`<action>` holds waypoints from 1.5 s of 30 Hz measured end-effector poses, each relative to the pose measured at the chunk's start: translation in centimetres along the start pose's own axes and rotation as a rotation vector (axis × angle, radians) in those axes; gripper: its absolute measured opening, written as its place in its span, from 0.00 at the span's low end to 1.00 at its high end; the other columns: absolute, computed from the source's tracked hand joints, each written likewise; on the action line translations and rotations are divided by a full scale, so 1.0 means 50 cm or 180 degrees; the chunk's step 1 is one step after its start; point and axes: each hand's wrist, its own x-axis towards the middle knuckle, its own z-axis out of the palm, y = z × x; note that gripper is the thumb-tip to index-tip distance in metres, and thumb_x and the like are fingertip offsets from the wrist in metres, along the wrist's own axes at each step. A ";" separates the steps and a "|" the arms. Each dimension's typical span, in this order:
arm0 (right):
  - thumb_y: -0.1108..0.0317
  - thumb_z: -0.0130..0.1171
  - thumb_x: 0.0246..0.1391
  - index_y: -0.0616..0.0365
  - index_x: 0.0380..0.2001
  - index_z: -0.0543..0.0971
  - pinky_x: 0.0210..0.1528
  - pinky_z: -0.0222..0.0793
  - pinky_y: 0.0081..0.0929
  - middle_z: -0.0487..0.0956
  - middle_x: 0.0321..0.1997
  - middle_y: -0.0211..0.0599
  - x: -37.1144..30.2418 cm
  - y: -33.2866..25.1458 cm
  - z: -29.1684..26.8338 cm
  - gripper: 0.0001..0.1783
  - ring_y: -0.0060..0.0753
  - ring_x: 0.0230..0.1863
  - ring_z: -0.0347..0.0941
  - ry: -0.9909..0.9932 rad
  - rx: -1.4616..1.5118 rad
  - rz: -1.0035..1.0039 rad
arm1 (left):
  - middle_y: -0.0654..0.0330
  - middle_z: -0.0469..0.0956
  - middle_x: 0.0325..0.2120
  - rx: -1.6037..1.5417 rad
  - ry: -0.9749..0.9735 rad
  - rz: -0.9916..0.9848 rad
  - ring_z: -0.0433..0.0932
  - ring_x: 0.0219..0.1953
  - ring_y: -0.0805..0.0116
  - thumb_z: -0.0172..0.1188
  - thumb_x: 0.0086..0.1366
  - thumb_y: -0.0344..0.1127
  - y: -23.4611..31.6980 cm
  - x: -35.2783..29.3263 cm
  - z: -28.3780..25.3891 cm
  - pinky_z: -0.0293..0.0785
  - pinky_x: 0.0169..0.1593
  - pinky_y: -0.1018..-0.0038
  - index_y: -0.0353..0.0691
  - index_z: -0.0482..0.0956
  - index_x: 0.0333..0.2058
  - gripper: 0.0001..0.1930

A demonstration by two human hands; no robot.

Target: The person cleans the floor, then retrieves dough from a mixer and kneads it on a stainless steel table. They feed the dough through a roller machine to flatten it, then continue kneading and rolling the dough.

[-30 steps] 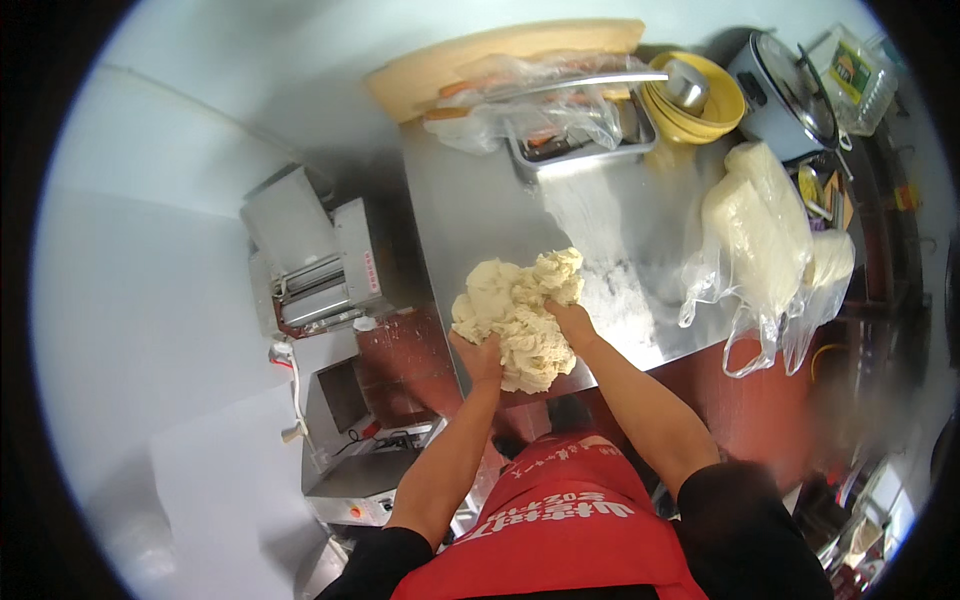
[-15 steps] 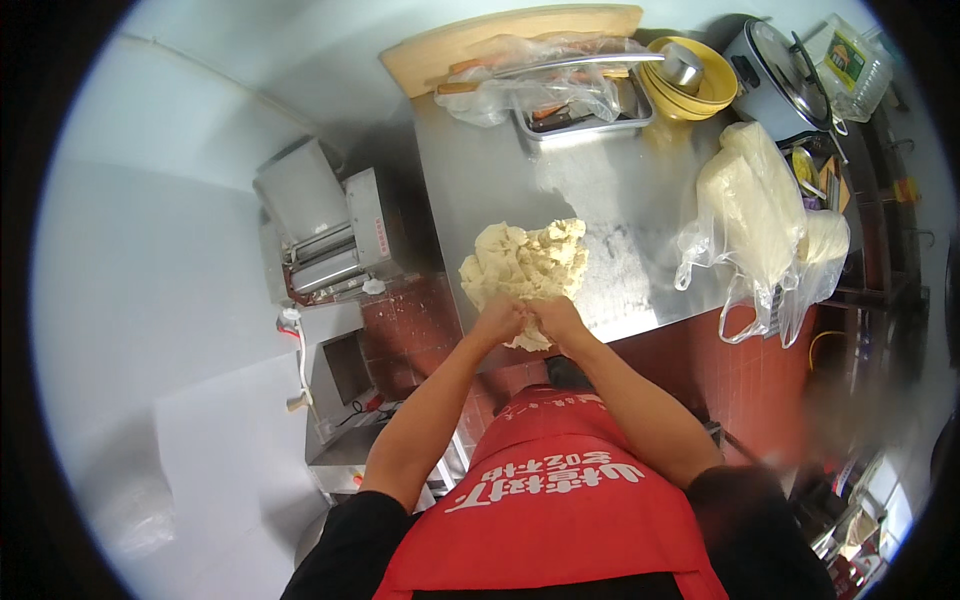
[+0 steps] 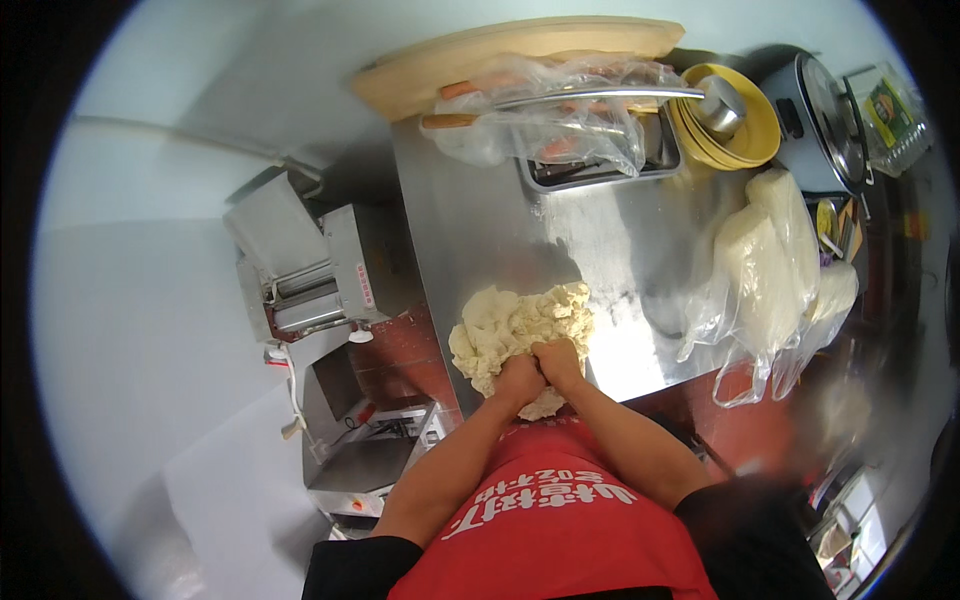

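A large lump of pale, rough-surfaced dough (image 3: 530,318) lies near the front edge of the steel table (image 3: 480,225). My left hand (image 3: 519,382) is curled into a fist on its near part. Beside it and touching it, my right hand (image 3: 558,362) is closed too and pressed down on the dough. A small piece of dough shows between my wrists, on the side nearest me. My fingertips are hidden, tucked down against the dough.
At the table's back stand a metal tray (image 3: 610,178) with plastic-wrapped utensils, stacked yellow bowls (image 3: 755,115) and a grey cooker (image 3: 815,125). Filled plastic bags (image 3: 750,265) lie along the right side. A steel roller machine (image 3: 310,270) stands left of the table.
The view has shifted, so the table and dough appear lower and closer to me. Both fists remain on the dough; the right one now sits slightly farther forward than the left.
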 end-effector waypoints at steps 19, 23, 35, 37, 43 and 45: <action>0.47 0.51 0.57 0.51 0.45 0.76 0.47 0.73 0.37 0.79 0.39 0.30 0.101 0.060 -0.071 0.22 0.31 0.40 0.75 -0.0724 0.0264 0.0488 | 0.48 0.79 0.27 -0.1630 0.2420 0.1096 0.77 0.32 0.44 0.58 0.49 0.34 -0.355 -0.374 0.123 0.72 0.37 0.54 0.41 0.79 0.26 0.06; 0.52 0.53 0.58 0.56 0.44 0.78 0.43 0.75 0.38 0.83 0.36 0.31 0.039 -0.031 0.029 0.20 0.34 0.37 0.79 -0.0036 -0.1759 -0.1587 | 0.45 0.76 0.26 -0.3122 0.3406 -0.0990 0.76 0.29 0.43 0.54 0.51 0.34 -0.716 -0.746 0.383 0.72 0.34 0.55 0.41 0.77 0.26 0.06; 0.71 0.59 0.49 0.56 0.27 0.82 0.35 0.73 0.35 0.80 0.29 0.41 -0.749 0.185 1.011 0.04 0.41 0.30 0.77 -0.3297 -0.2313 -0.2468 | 0.47 0.50 0.66 -0.2815 0.2484 -0.2866 0.53 0.68 0.41 0.74 0.47 0.38 -1.423 -0.909 0.665 0.63 0.66 0.54 0.52 0.49 0.69 0.54; 0.68 0.60 0.49 0.56 0.23 0.79 0.31 0.72 0.40 0.79 0.27 0.44 -0.885 0.244 1.169 0.05 0.52 0.28 0.76 -0.4090 -0.2523 -0.3964 | 0.49 0.44 0.69 -0.2064 0.2133 -0.3087 0.47 0.71 0.43 0.75 0.48 0.43 -1.493 -0.869 0.649 0.60 0.66 0.49 0.54 0.48 0.70 0.55; 0.60 0.61 0.50 0.54 0.18 0.73 0.26 0.71 0.41 0.74 0.19 0.40 -0.940 0.287 1.292 0.13 0.44 0.23 0.75 -0.4680 -0.3231 -0.5278 | 0.52 0.46 0.71 -0.2023 0.2339 -0.2950 0.50 0.72 0.47 0.75 0.45 0.39 -1.625 -0.769 0.656 0.64 0.65 0.52 0.59 0.69 0.59 0.39; 0.61 0.61 0.47 0.52 0.18 0.73 0.25 0.71 0.40 0.74 0.20 0.36 -0.928 0.312 1.279 0.12 0.43 0.23 0.75 -0.4599 -0.3032 -0.5578 | 0.52 0.52 0.68 -0.2302 0.2471 -0.2840 0.57 0.68 0.48 0.74 0.45 0.37 -1.644 -0.759 0.661 0.66 0.63 0.56 0.55 0.72 0.55 0.35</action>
